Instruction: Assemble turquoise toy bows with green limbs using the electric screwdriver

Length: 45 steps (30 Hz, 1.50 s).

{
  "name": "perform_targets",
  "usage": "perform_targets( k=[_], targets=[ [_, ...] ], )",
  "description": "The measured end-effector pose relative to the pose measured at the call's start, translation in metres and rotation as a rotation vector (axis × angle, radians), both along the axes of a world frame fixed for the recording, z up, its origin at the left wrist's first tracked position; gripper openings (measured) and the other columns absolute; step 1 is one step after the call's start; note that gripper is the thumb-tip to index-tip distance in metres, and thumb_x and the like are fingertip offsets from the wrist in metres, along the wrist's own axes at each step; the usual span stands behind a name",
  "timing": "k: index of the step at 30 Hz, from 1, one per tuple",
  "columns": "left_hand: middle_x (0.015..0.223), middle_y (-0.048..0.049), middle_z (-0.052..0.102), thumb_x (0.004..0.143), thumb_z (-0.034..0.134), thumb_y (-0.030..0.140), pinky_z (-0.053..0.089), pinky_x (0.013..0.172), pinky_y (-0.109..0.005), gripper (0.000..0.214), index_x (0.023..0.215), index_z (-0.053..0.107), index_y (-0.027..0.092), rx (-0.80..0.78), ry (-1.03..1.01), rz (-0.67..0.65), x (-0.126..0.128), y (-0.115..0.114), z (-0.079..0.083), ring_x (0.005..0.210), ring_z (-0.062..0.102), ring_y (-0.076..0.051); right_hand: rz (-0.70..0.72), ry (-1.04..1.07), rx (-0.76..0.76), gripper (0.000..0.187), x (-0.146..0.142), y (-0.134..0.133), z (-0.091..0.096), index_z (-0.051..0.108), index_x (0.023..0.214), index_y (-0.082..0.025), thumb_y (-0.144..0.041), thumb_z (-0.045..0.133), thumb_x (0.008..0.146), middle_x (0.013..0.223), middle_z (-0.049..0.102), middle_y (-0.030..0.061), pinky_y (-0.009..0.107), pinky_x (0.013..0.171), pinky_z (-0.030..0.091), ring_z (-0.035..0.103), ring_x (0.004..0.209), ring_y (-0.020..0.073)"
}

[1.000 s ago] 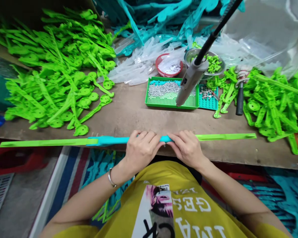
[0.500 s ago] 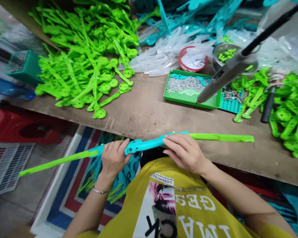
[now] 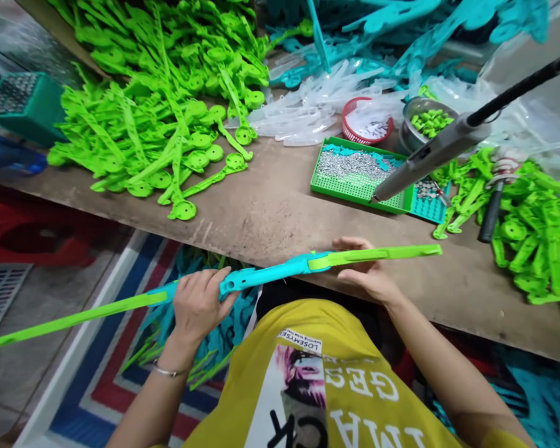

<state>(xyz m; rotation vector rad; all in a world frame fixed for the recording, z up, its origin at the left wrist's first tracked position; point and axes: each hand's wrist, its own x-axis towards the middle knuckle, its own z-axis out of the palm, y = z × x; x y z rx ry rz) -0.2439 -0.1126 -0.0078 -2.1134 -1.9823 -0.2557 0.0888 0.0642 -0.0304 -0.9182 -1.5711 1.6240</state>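
Note:
My left hand (image 3: 196, 303) is closed round the teal middle of a long plastic toy piece (image 3: 266, 274) with green blades at both ends. The piece is tilted, its left green end hanging low over the floor and its right green end (image 3: 382, 252) above the table edge. My right hand (image 3: 368, 274) lies under that right end with its fingers stretched out, touching or just below the piece. A hanging grey power screwdriver (image 3: 429, 158) points down toward the green tray of small screws (image 3: 354, 171).
Heaps of green plastic parts (image 3: 158, 106) cover the brown table's (image 3: 270, 218) left; more green parts (image 3: 536, 224) lie at the right. Teal parts (image 3: 378, 25), clear bags, a red basket (image 3: 366, 121), a metal bowl (image 3: 424, 118) and a black-handled tool (image 3: 492, 208) sit behind. A striped mat lies below.
The long piece has left the table edge and moved left and down, tilted. My left hand slid along it leftward; my right hand opened beneath the right end. The view turned left.

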Motion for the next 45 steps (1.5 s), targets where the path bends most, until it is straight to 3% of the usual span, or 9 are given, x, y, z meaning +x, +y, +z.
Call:
perform_targets(
  k=[3,7,10,13,16,19,24,37,45],
  targets=[
    [0.092,-0.0099,0.071,0.091,0.065,0.035,0.043,0.077,-0.04,0.036,0.122,0.056,0.018,-0.005,-0.034,-0.032,0.001,0.005,0.001,0.085,0.067,-0.027,0.044,-0.004,-0.024,0.04,0.001,0.006,0.009,0.067,0.102,-0.022,-0.039,0.087,0.072,0.106,0.075,0.0074,0.041,0.09,0.061,0.073,0.104,0.023],
    [0.102,-0.0122,0.07,0.089,0.069,0.041,0.047,0.082,-0.042,0.056,0.136,0.05,0.018,-0.034,-0.167,-0.037,0.018,0.022,0.017,0.092,0.067,-0.03,-0.081,-0.014,0.007,0.037,0.013,0.006,0.011,0.068,0.089,-0.021,-0.041,0.09,0.067,0.094,0.075,0.0047,0.037,0.08,0.064,0.074,0.09,0.0207],
    [0.125,-0.0193,0.064,0.084,0.072,0.052,0.048,0.093,-0.049,0.082,0.149,0.036,0.016,0.014,-0.33,-0.083,0.056,0.043,0.043,0.112,0.062,-0.036,-0.099,-0.016,0.033,0.035,0.02,0.004,0.008,0.068,0.089,-0.022,-0.041,0.089,0.069,0.092,0.075,0.0047,0.036,0.079,0.064,0.074,0.089,0.0203],
    [0.13,-0.0194,0.063,0.091,0.066,0.045,0.045,0.103,-0.049,0.073,0.15,0.035,0.014,0.023,-0.366,-0.202,0.11,0.069,0.062,0.121,0.058,-0.034,-0.044,-0.016,0.057,0.034,0.023,0.002,0.008,0.067,0.093,-0.021,-0.04,0.086,0.072,0.096,0.075,0.0068,0.039,0.084,0.062,0.073,0.095,0.0218],
    [0.134,-0.0206,0.062,0.094,0.064,0.043,0.044,0.104,-0.049,0.062,0.142,0.044,0.01,-0.12,-0.292,-0.275,0.155,0.093,0.058,0.122,0.059,-0.034,-0.092,-0.028,0.1,0.034,0.022,0.0,0.008,0.065,0.095,-0.022,-0.041,0.084,0.074,0.095,0.074,0.0058,0.038,0.084,0.061,0.073,0.092,0.0209],
    [0.109,-0.013,0.071,0.098,0.058,0.035,0.053,0.084,-0.04,0.04,0.13,0.054,0.012,-0.168,-0.343,-0.28,0.174,0.108,0.039,0.096,0.067,-0.026,-0.149,-0.038,0.108,0.033,0.022,-0.004,0.007,0.063,0.098,-0.023,-0.038,0.083,0.076,0.096,0.074,0.005,0.039,0.085,0.061,0.073,0.091,0.0211],
    [0.1,-0.0116,0.071,0.102,0.047,0.03,0.054,0.076,-0.038,0.029,0.124,0.056,0.011,-0.075,-0.421,-0.291,0.178,0.111,0.02,0.089,0.067,-0.025,-0.247,-0.072,0.062,0.029,0.019,-0.015,0.001,0.061,0.097,-0.024,-0.035,0.08,0.078,0.096,0.074,0.0052,0.04,0.087,0.061,0.073,0.092,0.0217],
    [0.097,-0.0108,0.071,0.102,0.048,0.033,0.05,0.076,-0.038,0.032,0.121,0.057,0.009,-0.059,-0.34,-0.296,0.187,0.117,0.026,0.087,0.067,-0.024,-0.181,0.07,-0.015,0.035,0.034,0.002,0.009,0.066,0.095,-0.024,-0.031,0.088,0.07,0.093,0.078,0.0027,0.035,0.08,0.063,0.075,0.088,0.0194],
    [0.128,-0.0113,0.068,0.105,0.042,0.039,0.051,0.095,-0.032,0.043,0.136,0.057,0.012,0.08,-0.352,-0.36,0.177,0.1,0.023,0.117,0.063,-0.019,-0.408,0.003,-0.025,0.038,0.052,0.008,-0.009,0.074,0.079,-0.027,-0.03,0.098,0.05,0.08,0.074,0.0097,0.047,0.074,0.06,0.073,0.075,0.0262]
  ],
)
